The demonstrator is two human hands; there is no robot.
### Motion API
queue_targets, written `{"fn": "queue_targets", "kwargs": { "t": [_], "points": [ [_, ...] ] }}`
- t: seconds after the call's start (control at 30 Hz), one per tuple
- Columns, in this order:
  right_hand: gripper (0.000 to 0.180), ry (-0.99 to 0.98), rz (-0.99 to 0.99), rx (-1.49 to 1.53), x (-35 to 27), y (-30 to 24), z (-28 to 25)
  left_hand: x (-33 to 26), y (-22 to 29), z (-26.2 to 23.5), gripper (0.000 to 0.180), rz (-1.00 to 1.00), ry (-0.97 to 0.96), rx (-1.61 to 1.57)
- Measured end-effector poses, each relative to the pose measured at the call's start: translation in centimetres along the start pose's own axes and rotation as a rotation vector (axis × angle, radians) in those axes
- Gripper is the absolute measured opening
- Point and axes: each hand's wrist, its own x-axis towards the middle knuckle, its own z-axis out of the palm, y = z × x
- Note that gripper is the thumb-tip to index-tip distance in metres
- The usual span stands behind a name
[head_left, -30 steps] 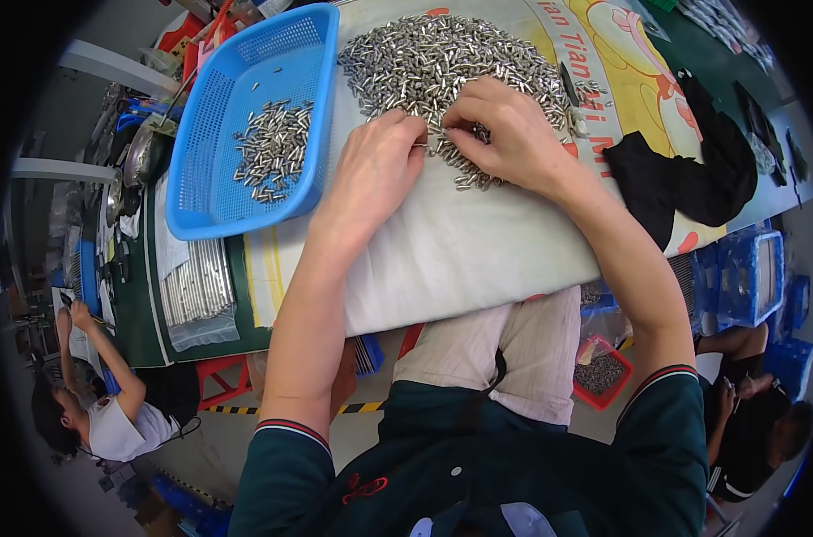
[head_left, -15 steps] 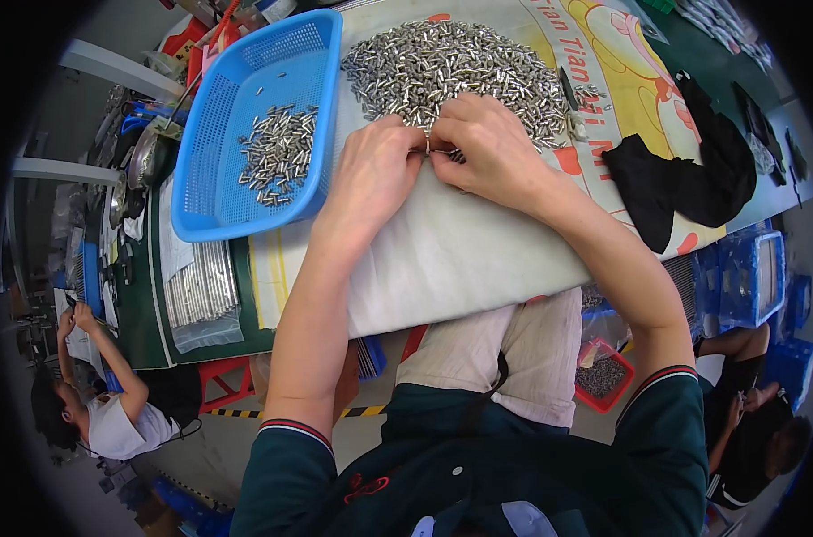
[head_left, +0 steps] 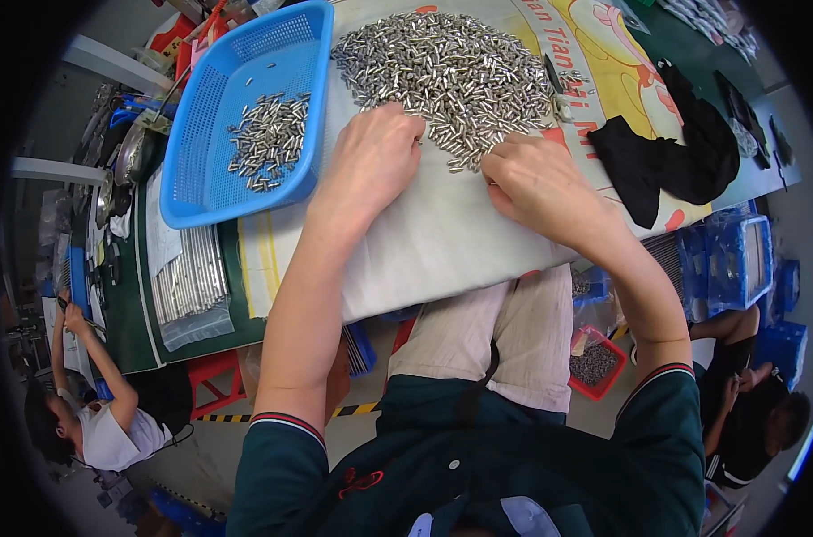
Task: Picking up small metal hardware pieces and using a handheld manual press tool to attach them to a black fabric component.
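A broad heap of small shiny metal pins (head_left: 451, 67) lies on the cloth-covered table in front of me. My left hand (head_left: 375, 152) is closed at the heap's near left edge, close to the blue basket, its knuckles up. Whatever its fingers hold, if anything, is hidden. At the near right edge of the heap my right hand (head_left: 536, 183) is closed in a pinch, thumb against curled fingers; what lies in it cannot be made out. Between the two hands, a tongue of loose pins (head_left: 465, 152) reaches toward me. More pins (head_left: 270, 139) lie in the blue perforated basket (head_left: 181, 201).
Black cloth (head_left: 644, 166) lies to the right. A bag of metal rods (head_left: 190, 277) sits at the left. Below the table edge are a red bin of small parts (head_left: 596, 365) and blue crates (head_left: 738, 264). Two people (head_left: 111, 421) (head_left: 747, 403) work on either side.
My hands, together at the heap's near edge before, have moved apart, the right one going right and toward me. The pins between them now show. The whole view has shifted slightly.
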Motion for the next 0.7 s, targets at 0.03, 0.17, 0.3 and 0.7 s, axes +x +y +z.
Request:
{"fn": "queue_targets", "kwargs": {
  "t": [0.03,0.17,0.3,0.7],
  "points": [
    [0.005,0.063,0.004,-0.038,-0.2,-0.2,0.4,0.1,0.1,0.2,0.010,0.003,0.005,-0.004],
    [0.005,0.037,0.017,-0.152,-0.6,-1.0,0.7,-0.1,0.3,0.5,0.010,-0.019,-0.004,0.008],
    [0.005,0.134,0.082,0.006,-0.5,-0.4,0.4,-0.5,0.3,0.9,0.009,0.013,0.048,0.044],
    [0.013,0.132,0.521,0.149,1.4,-1.0,1.6,-0.4,0.2,1.1,0.008,0.041,0.043,0.012]
  ]
}}
